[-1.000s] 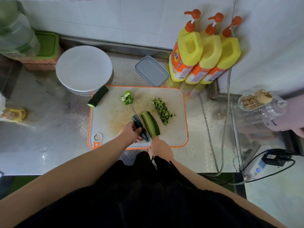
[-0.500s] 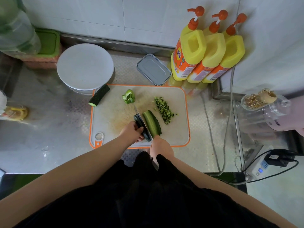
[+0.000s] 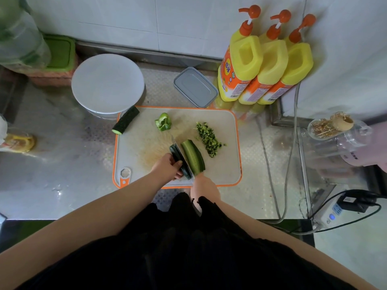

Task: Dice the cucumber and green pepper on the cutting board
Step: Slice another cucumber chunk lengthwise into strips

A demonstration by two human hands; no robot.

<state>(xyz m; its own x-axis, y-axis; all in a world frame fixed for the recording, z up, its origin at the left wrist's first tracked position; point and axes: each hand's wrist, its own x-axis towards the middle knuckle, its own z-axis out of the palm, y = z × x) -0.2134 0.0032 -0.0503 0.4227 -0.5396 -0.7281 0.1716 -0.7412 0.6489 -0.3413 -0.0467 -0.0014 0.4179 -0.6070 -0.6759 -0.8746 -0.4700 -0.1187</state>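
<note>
A white plastic cutting board with an orange rim lies near the front edge of the steel tabletop. Near its front middle, the left hand curls its fingers over a dark green cucumber strip, pressing it to the board. The right hand, at the board's front edge, grips the handle of a kitchen knife whose blade stands on edge between that strip and a wider, lighter green cucumber piece lying cut face up just to the right. A heap of finely diced green bits sits further right, towards the board's far right corner. A small chunk of green pepper rests near the board's far edge, apart from the hands. A short dark cucumber end lies slanted across the board's far left corner, half on the tabletop.

Beyond that corner stands a round white lidded container, close to the cucumber end. A grey rectangular lidded box sits just behind the board's far edge. Three yellow pump bottles with orange tops crowd the back right, against the tiled wall. A grey hose runs down the tabletop to the right of the board. A clear jar with a cork stands further right. A green-lidded box sits at the far left corner.
</note>
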